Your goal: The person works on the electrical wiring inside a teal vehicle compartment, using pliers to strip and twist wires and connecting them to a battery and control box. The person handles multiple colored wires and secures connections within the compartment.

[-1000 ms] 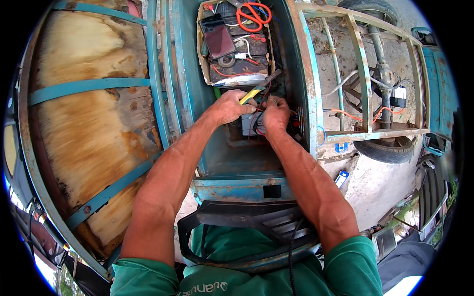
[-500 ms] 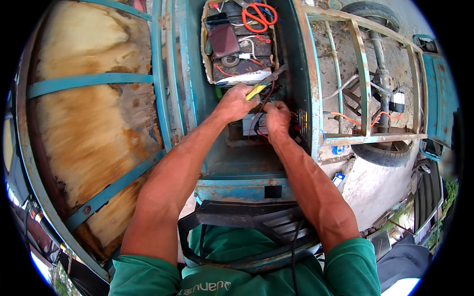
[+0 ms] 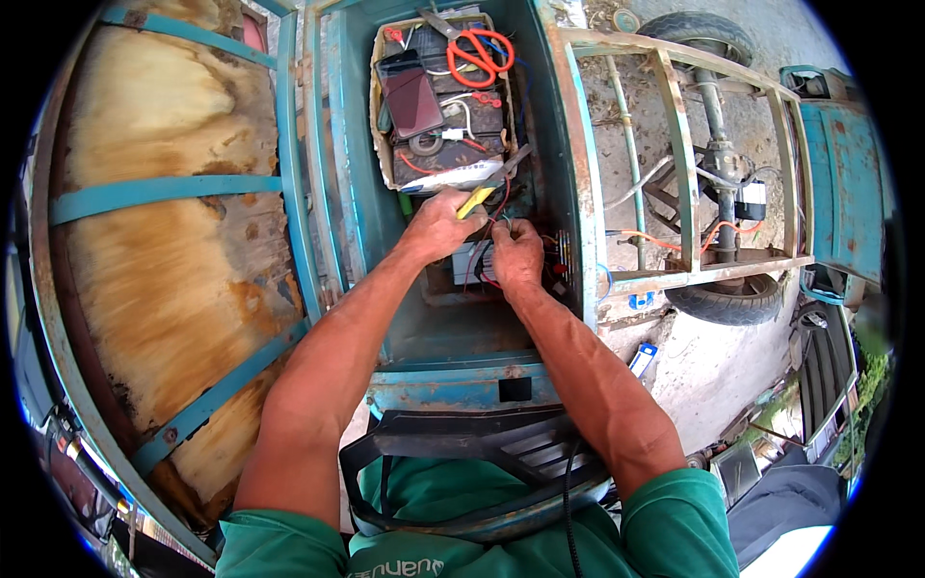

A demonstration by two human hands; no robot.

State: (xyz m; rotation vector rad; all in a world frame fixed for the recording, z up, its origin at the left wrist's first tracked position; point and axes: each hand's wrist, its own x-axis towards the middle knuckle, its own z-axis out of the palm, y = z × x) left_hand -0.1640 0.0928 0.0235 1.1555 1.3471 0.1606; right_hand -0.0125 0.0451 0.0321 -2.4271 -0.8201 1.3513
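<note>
My left hand [image 3: 441, 223] is closed around a yellow-handled tool [image 3: 474, 200] with a long metal end pointing up and right. My right hand [image 3: 517, 252] pinches thin wires [image 3: 505, 220] just beside it, inside a rusty teal metal compartment [image 3: 434, 337]. Under both hands sits a grey boxy unit [image 3: 464, 260] with red and black leads, partly hidden by my fingers. Above them, an open cardboard box [image 3: 383, 164] holds dark batteries [image 3: 443, 158], a smartphone [image 3: 409, 92], orange-handled scissors [image 3: 487, 56], a grey tape roll [image 3: 424, 144] and several loose wires.
A stained wooden panel [image 3: 183, 270] with teal straps fills the left. On the right lie an open metal frame [image 3: 663, 106], an axle [image 3: 715, 125] with tyres [image 3: 723, 299], an orange cable [image 3: 665, 241] and a small blue package [image 3: 644, 359] on the ground.
The whole view has shifted a little down and left in the picture. Both hands keep their grips, with only slight movement at the fingers among the wires.
</note>
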